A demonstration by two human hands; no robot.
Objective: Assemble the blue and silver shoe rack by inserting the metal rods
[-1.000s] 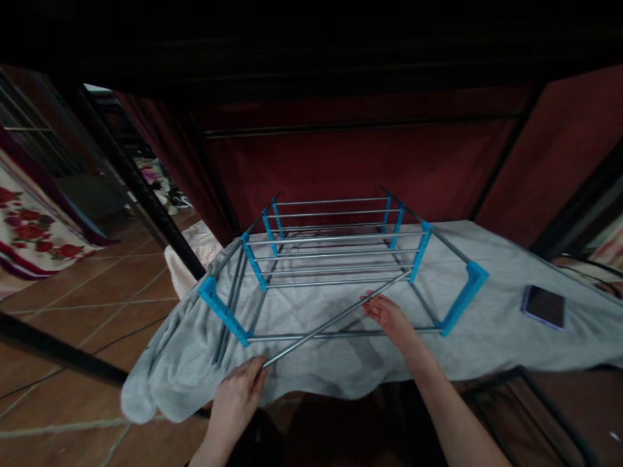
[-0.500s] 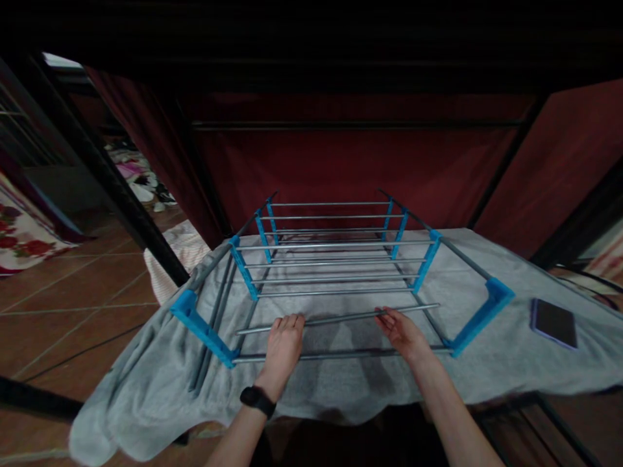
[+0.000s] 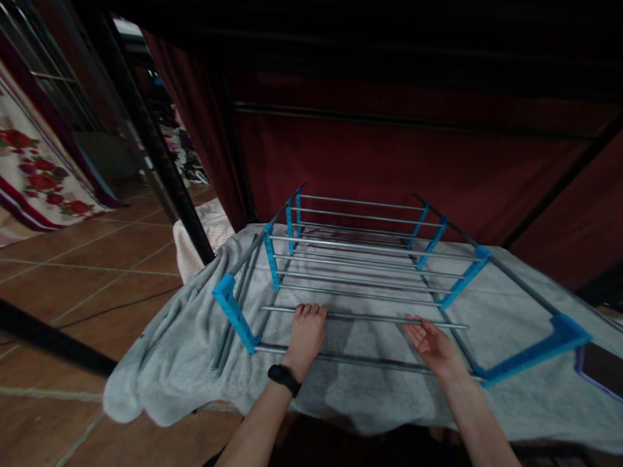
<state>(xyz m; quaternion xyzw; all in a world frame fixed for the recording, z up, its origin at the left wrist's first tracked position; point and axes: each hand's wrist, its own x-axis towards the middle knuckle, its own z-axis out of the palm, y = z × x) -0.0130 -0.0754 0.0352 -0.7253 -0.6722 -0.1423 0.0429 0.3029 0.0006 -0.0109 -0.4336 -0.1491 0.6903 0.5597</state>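
Curled round one loose rod [image 3: 360, 317]: left hand [image 3: 307, 329]. Half-open at same rod, palm up: right hand [image 3: 433, 344]; cannot tell if gripping. Rod crosswise at rack [image 3: 360, 246], beyond its one front bar [image 3: 370, 363]. On rack: eight blue brackets [image 3: 237, 319], four per side. Left of rack: two tubes [image 3: 222, 347]. Right: one phone [image 3: 603, 370], cut off.

Left hand [image 3: 307, 331] covers a stretch of the grey rod [image 3: 365, 317]; its thumb is hidden. Right hand [image 3: 433, 344] – can't tell if its fingertips grip the rod. Both forearms cut off at bottom edge. Phone [image 3: 603, 366] cropped at right, floral cloth [image 3: 43, 172] cropped at left. Floor clutter [image 3: 181, 152] behind the post [image 3: 158, 143] – too dark, blurred to identify.
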